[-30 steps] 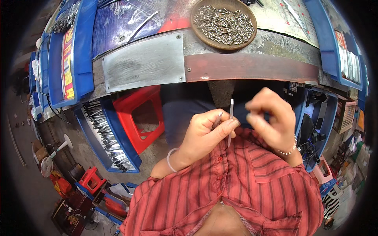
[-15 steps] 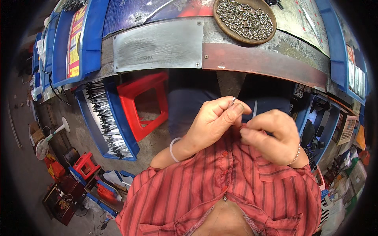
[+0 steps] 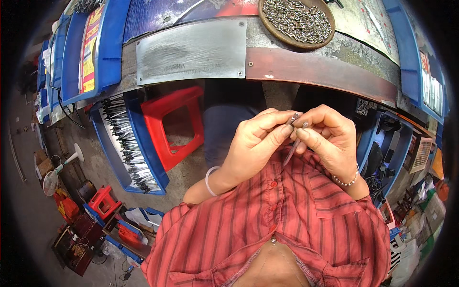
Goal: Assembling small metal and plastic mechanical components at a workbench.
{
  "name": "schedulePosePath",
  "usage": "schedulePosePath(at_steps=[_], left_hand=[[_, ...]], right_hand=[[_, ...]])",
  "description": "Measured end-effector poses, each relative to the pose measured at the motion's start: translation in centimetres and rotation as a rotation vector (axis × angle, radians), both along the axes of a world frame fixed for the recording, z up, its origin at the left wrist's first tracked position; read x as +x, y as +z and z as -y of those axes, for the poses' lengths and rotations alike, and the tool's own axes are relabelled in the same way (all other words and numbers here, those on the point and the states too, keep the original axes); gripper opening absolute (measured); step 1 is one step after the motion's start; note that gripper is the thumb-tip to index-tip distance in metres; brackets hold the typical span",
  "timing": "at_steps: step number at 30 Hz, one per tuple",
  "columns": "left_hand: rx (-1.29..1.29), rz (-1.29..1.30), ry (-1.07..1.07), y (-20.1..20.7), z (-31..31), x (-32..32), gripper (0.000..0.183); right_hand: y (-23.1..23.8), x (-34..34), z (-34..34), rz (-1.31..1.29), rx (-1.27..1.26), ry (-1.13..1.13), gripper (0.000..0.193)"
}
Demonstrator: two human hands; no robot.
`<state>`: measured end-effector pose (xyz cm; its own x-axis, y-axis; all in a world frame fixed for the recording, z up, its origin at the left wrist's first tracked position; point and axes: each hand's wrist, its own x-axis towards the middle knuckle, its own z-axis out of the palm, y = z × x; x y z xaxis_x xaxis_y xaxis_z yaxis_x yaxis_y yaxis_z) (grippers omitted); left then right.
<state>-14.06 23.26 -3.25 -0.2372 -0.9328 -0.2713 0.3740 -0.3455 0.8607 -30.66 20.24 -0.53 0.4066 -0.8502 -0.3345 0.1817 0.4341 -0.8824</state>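
In front of my chest, both hands meet with fingertips nearly touching. My left hand (image 3: 260, 141) is closed in a pinch on a small shiny metal piece (image 3: 295, 116), whose end sticks out between thumb and forefinger. My right hand (image 3: 332, 136) pinches a thin dark rod (image 3: 290, 153) that slants down toward the shirt. A bright metal tip shows above the right thumb; whether it belongs to the rod cannot be made out. Beyond the hands, a round brown bowl (image 3: 264, 20) on the workbench holds many small metal pins (image 3: 299, 21).
A grey metal plate (image 3: 191, 52) and a reddish strip (image 3: 320, 69) line the bench (image 3: 368, 57) edge. Blue bins (image 3: 111, 64) stand on both sides. Lower left are a blue tray (image 3: 155, 177) of black-ended rods and a red stool (image 3: 201, 115); another blue bin (image 3: 404, 143) sits lower right.
My right hand has turned and moved up to the left hand's fingertips, and the rod now points down toward me. My left hand has shifted slightly, still pinching the metal piece.
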Motion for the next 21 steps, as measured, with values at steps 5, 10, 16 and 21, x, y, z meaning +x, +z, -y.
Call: schedulePosePath(at_steps=[5, 10, 16, 21], left_hand=[[0.147, -0.121, 0.046, 0.6, -0.1, 0.0, 0.022], [0.061, -0.057, 0.015, 0.1, -0.3, 0.0, 0.013], [-0.06, 0.103, -0.004, -0.1, -0.5, -0.3, 0.01], [-0.033, 0.163, -0.122, 0.4, -0.4, 0.2, 0.012]], right_hand=[[-0.5, 0.3, 0.1, -0.125, -0.145, -0.064, 0.009], [-0.7, 0.1, 0.5, -0.367, -0.507, -0.014, 0.009], [-0.7, 0.3, 0.3, -0.404, -0.626, -0.054, 0.011], [-0.9, 0.3, 0.4, -0.407, -0.638, -0.059, 0.012]])
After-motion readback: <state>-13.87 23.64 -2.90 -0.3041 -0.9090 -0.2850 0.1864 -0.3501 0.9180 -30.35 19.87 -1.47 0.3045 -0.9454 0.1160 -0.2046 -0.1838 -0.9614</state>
